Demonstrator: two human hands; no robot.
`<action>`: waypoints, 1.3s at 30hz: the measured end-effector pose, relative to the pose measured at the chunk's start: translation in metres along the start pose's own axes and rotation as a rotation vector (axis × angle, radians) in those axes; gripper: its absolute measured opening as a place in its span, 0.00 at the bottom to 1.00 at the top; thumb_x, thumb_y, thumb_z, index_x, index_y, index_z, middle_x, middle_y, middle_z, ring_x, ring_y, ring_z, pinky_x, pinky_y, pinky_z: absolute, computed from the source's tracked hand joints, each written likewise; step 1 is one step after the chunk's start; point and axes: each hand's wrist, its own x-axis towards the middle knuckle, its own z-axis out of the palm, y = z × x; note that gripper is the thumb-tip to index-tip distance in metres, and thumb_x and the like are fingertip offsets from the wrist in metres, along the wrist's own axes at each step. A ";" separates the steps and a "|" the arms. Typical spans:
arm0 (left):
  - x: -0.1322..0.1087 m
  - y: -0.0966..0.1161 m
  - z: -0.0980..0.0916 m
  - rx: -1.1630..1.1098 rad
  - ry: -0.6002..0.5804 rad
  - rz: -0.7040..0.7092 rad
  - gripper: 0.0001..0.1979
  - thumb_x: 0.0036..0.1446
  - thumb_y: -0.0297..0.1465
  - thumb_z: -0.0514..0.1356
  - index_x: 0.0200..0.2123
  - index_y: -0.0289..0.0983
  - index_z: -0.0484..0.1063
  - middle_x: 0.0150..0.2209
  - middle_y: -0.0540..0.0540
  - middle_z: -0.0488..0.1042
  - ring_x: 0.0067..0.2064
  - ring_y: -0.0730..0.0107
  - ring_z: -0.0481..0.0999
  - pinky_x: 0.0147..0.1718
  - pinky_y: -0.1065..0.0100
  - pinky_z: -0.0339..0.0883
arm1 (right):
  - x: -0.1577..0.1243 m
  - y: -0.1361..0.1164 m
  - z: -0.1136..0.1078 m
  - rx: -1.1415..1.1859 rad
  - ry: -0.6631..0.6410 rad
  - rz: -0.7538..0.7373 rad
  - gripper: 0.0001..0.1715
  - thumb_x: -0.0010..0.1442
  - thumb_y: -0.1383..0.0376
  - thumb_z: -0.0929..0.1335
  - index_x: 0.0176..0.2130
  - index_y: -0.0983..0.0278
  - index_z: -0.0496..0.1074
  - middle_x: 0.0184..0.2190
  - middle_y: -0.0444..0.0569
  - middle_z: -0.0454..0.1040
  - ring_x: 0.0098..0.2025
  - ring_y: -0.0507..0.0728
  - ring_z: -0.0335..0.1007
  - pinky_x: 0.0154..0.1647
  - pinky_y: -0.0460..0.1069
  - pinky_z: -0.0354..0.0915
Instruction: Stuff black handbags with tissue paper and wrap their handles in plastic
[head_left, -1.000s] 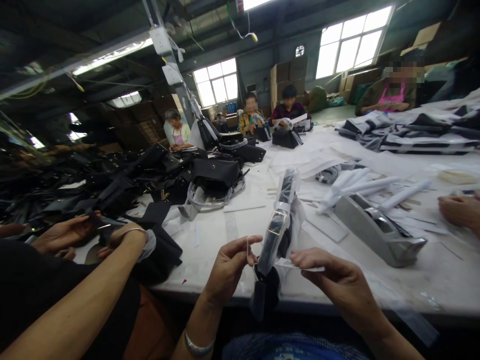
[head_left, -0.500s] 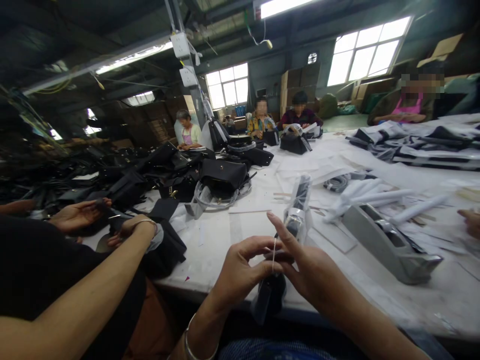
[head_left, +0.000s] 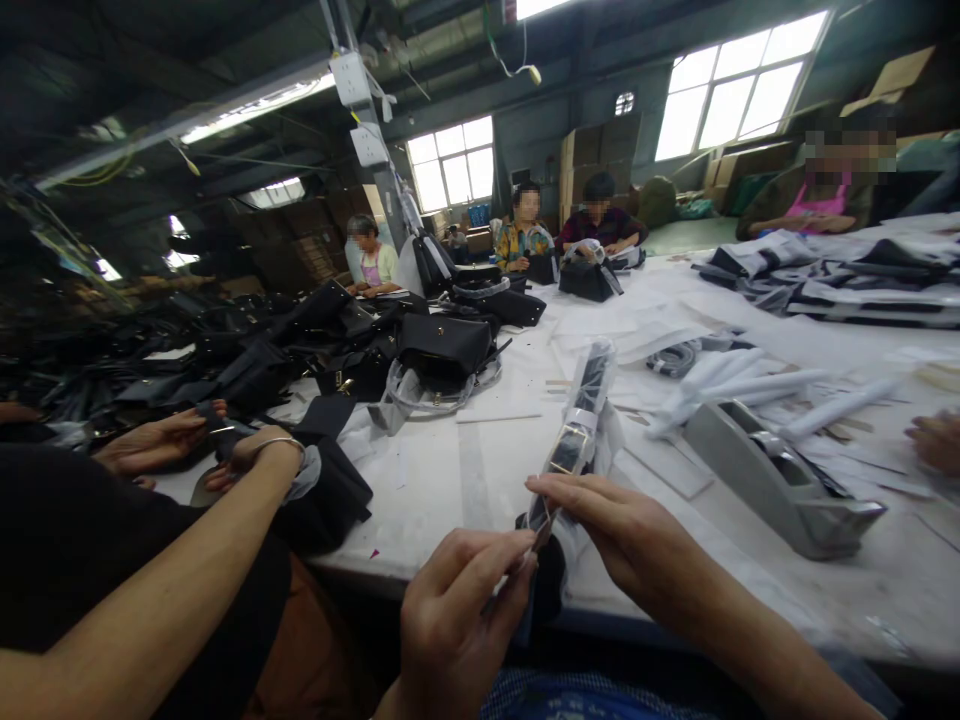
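Observation:
A black strap (head_left: pixel 589 390) with a gold-coloured buckle, wrapped in clear plastic, lies on the white table and reaches over its front edge. My left hand (head_left: pixel 469 590) pinches something thin and pale beside the strap's near part. Over the strap, just to the right, my right hand (head_left: pixel 622 530) has its fingers stretched out and held together, the fingertips near the strap; no object shows clearly in it. The near end of the strap hangs dark below the table edge.
A grey tape dispenser (head_left: pixel 780 480) stands right of my right hand, by white rolls (head_left: pixel 720 385). Black bags (head_left: pixel 442 350) lie beyond on the white table (head_left: pixel 427 500). At left, a co-worker's arms (head_left: pixel 187 560) handle a dark piece; other people sit further back.
My left hand has moved down and away from my right hand. The pale band stretched between my fingers no longer stands upright. My right index finger has come down, and the strap's buckle now shows.

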 end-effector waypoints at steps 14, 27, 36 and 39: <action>-0.053 -0.004 -0.018 -0.108 0.404 -0.586 0.12 0.50 0.27 0.71 0.38 0.43 0.76 0.30 0.54 0.76 0.30 0.74 0.76 0.31 0.77 0.73 | 0.002 0.017 0.018 -0.147 0.001 -0.118 0.25 0.66 0.74 0.62 0.58 0.58 0.71 0.56 0.51 0.74 0.52 0.60 0.73 0.53 0.57 0.72; -0.010 0.017 0.048 -0.088 -0.746 0.425 0.12 0.64 0.24 0.55 0.46 0.34 0.77 0.28 0.41 0.79 0.30 0.61 0.78 0.31 0.65 0.73 | -0.009 0.033 0.008 0.245 0.149 -0.102 0.17 0.66 0.71 0.65 0.48 0.59 0.78 0.49 0.51 0.79 0.49 0.56 0.76 0.51 0.53 0.73; -0.038 -0.031 0.076 -0.304 -0.026 -0.709 0.43 0.46 0.43 0.72 0.64 0.42 0.62 0.61 0.40 0.70 0.60 0.48 0.70 0.56 0.56 0.67 | -0.083 0.079 0.036 0.476 0.234 0.748 0.32 0.64 0.44 0.63 0.38 0.68 0.78 0.30 0.55 0.80 0.29 0.57 0.78 0.29 0.50 0.75; -0.042 -0.032 0.093 -0.233 -0.006 -0.891 0.34 0.48 0.45 0.71 0.57 0.42 0.69 0.46 0.45 0.81 0.46 0.52 0.80 0.40 0.63 0.75 | -0.097 0.092 0.069 0.620 -0.006 0.979 0.42 0.56 0.33 0.62 0.32 0.69 0.74 0.25 0.53 0.77 0.20 0.54 0.73 0.19 0.46 0.68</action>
